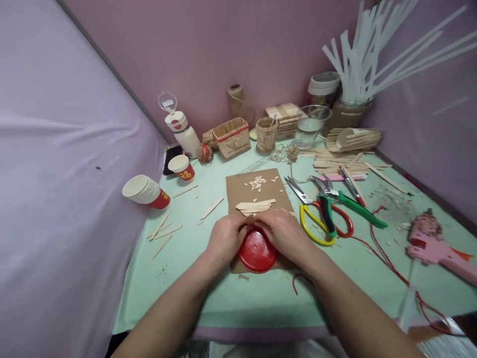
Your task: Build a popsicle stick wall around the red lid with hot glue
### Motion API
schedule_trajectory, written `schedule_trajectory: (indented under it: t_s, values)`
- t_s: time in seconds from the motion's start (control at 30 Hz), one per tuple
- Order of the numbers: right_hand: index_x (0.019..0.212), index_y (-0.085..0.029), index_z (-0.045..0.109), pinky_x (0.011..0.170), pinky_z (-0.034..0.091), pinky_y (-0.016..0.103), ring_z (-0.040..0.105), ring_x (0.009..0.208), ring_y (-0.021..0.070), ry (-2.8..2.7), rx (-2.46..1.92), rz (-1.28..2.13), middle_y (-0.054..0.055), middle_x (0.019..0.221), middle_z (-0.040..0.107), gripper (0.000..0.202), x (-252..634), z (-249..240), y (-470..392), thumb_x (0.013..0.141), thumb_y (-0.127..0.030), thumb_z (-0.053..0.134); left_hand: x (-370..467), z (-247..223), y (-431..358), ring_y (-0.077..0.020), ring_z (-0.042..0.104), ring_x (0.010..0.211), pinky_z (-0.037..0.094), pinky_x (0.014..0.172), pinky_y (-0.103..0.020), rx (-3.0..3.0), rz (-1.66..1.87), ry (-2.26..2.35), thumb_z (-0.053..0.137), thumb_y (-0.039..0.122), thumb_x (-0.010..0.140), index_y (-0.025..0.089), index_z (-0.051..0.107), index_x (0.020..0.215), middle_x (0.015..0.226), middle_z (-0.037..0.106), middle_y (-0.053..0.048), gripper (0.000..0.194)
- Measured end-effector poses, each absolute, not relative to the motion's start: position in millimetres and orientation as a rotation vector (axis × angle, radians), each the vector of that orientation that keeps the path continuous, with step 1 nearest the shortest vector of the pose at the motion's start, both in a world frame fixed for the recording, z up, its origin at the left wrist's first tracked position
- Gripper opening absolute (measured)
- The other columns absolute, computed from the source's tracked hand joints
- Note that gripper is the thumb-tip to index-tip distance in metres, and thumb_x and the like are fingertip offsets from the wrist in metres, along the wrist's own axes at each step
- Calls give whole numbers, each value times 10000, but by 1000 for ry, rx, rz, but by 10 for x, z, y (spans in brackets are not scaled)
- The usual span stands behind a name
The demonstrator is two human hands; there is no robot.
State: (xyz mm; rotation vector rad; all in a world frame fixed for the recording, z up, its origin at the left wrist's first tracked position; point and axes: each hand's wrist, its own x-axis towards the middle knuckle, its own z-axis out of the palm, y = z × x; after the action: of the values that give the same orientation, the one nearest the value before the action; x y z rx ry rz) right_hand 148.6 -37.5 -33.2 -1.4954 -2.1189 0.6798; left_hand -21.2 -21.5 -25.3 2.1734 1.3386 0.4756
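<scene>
My left hand (226, 237) and my right hand (285, 232) meet at the middle of the table. Between their fingertips they pinch a small brown cardboard piece (250, 219). Just below it a round red lid (257, 252) lies on a brown cardboard sheet (234, 186); whether the fingers touch the lid I cannot tell. Beyond the hands, cut wooden sticks (256, 206) lie side by side on the sheet. A small heap of wood chips (258, 183) is farther back. To the right of my right hand are scissors (303, 198) with yellow and red handles.
Green-handled pruning shears (357, 206) and a pink glue gun (428, 246) lie right. Stacked paper cups (143, 191) stand left, near a white bottle (186, 136). A stick-covered basket (231, 139), a twine spool (237, 102) and a water bowl (309, 132) line the back.
</scene>
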Motion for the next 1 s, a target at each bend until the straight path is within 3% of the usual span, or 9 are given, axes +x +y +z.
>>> schedule_trajectory:
  t_s: [0.83, 1.0]
  values:
    - [909, -236, 710, 803, 423, 309, 641, 913, 205, -2111, -1497, 704, 48, 966, 735, 223, 1472, -305, -379, 922, -211, 488, -215, -255, -171, -159, 637, 822, 479, 765, -275, 2120, 527, 1275, 560, 114, 808, 235, 750, 864, 863, 716, -13, 232]
    - [841, -215, 660, 777, 415, 307, 618, 864, 201, -2031, -1481, 669, 45, 895, 709, 171, 1473, -341, -401, 895, -201, 499, -221, -255, -165, -160, 638, 844, 474, 782, -270, 2105, 543, 1250, 565, 117, 813, 225, 750, 847, 882, 720, -21, 218]
